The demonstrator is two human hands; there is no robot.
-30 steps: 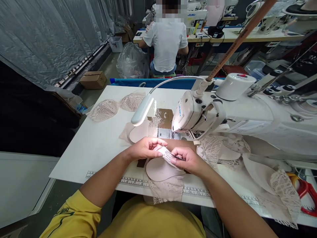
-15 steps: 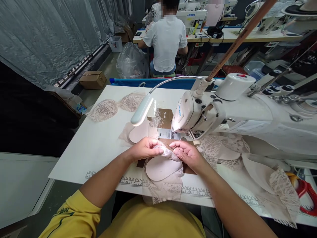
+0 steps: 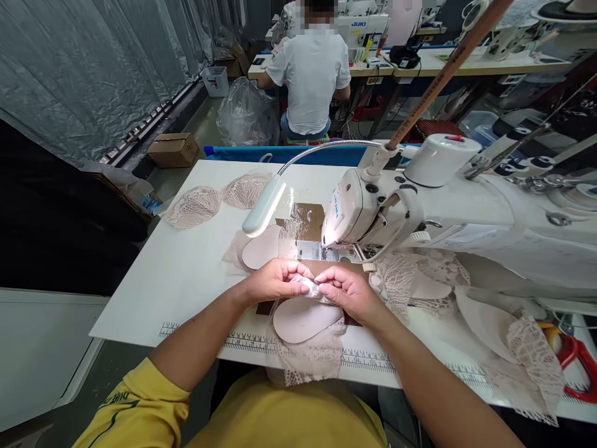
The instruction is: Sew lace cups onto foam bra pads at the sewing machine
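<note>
My left hand (image 3: 274,280) and my right hand (image 3: 349,291) meet at the front of a white sewing table (image 3: 186,274). Both pinch the top edge of a beige bra cup with lace trim (image 3: 305,320) that lies below them. Its lace hangs over the ruler strip (image 3: 373,359) along the table's front edge. The sewing machine head (image 3: 364,214) and its needle plate (image 3: 312,251) sit just behind my hands.
A gooseneck lamp (image 3: 262,206) leans over the plate. Lace cups (image 3: 205,204) lie at the far left, another beige cup (image 3: 261,247) near the lamp, more lace pieces (image 3: 466,298) to the right. A red object (image 3: 576,361) sits far right. A person in a white shirt (image 3: 312,74) sits ahead.
My right hand has moved up and left toward my left hand, and both now pinch the cup's top edge close together. The cup has shifted slightly.
</note>
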